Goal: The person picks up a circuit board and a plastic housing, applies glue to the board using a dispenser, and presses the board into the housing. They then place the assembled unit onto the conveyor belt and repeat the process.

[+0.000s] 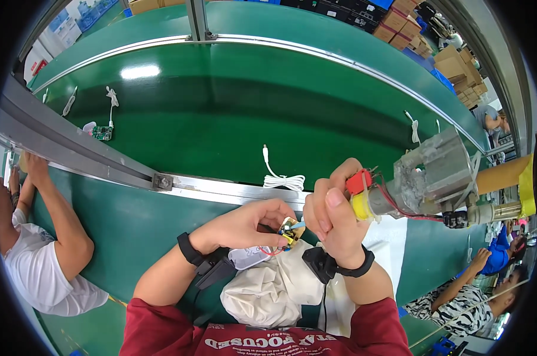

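My left hand point(250, 225) pinches a small circuit board point(290, 233) with a yellow component on it, above my lap. Red wires run from the board toward a white plastic casing point(249, 257) lying beside it. My right hand point(339, 219) is closed around the front end of a glue dispenser point(381, 200), a grey tube with a yellow collar and a red switch block point(359, 181). A light blue tip point(298, 225) points out at the board; whether it touches cannot be made out. Crumpled white cloth point(262, 296) lies below both hands.
A coiled white cable point(284, 181) lies ahead by the metal rail point(215, 193). The dispenser's bulky clear-grey holder point(440, 169) extends right. Another circuit board point(102, 133) and cables sit far left on the green belt point(221, 107). Co-workers sit on both sides; a metal post point(72, 130) stands left.
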The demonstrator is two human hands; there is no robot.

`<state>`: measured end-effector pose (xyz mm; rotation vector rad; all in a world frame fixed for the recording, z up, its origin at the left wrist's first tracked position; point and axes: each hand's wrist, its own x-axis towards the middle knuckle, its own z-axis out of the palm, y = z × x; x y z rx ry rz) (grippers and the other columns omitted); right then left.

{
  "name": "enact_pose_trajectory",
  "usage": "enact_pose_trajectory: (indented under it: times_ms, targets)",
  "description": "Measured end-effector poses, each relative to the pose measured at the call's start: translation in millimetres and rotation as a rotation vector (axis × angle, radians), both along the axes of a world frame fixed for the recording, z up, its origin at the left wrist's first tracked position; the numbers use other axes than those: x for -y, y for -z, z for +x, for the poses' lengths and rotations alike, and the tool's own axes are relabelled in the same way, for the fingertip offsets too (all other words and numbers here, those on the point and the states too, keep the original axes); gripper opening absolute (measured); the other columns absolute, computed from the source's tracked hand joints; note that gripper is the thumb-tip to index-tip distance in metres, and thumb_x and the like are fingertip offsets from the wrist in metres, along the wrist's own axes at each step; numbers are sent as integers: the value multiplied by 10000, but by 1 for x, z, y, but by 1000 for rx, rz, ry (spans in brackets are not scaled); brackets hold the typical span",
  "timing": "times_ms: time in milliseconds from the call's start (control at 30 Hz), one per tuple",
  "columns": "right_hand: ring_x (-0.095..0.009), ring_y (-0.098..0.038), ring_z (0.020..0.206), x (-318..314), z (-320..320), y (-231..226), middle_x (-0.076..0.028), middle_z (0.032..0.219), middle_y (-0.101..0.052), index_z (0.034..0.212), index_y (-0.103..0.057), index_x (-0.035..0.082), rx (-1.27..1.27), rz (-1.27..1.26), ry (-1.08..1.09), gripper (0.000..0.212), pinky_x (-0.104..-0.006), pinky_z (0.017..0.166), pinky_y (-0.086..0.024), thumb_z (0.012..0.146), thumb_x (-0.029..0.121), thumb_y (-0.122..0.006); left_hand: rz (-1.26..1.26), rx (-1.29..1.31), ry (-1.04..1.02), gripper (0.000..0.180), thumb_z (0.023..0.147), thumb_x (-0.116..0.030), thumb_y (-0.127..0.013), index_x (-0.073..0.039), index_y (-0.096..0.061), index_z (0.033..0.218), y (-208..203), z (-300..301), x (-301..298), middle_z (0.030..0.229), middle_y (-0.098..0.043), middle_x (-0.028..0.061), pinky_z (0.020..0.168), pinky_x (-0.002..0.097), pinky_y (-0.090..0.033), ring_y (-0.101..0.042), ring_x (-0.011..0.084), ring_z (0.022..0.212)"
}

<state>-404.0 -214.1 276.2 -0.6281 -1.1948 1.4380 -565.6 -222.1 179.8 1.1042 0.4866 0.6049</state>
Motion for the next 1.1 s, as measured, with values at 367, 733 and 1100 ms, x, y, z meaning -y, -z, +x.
enact_pose_trajectory:
  times_ms: [367,733,1100]
  targets:
    - [-65,-266,351,1,-1,0,9,496,-354,883,-358,82,19,21,4,245,-224,335,-246,922,210,-564,15,-23,6,381,840,-64,-698,-31,-494,1159,1,-4,3,1028,-625,63,848,268,-475,-602,128,944]
    - [-68,-312,356,-2,5,-1,12,509,-359,1086,-365,28,104,114,21,357,-220,350,-267,956,320,-521,45,-55,59,406,858,-60,-674,-21,-480,1214,14,-3,3,1031,-626,59,825,272,-485,-599,126,931]
    - [-92,-387,406,0,6,9,-14,581,-398,1103,-328,58,63,187,-1,453,-231,379,-309,949,440,-516,11,-77,-212,376,891,-41,-574,-20,-483,1255,-26,-51,-16,1180,-567,50,894,272,-456,-565,117,1028]
